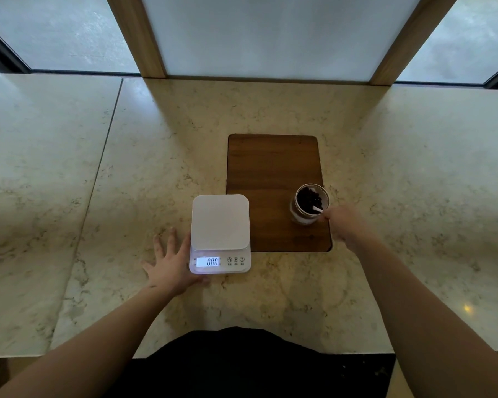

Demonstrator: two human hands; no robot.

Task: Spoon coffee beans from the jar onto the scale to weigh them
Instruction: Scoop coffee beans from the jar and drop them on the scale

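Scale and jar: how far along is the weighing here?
Done: the scale is on, reads 000, its platform bare. In hand: the right hand holds a white spoon dipped into the beans in the open jar; the left hand rests flat beside the scale. Left: every spoonful onto the scale.

Spoon (317, 208) bowl hidden among beans (308, 196)

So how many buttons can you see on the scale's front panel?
3, in a row on the scale right of its lit display: left button, middle button, right button.
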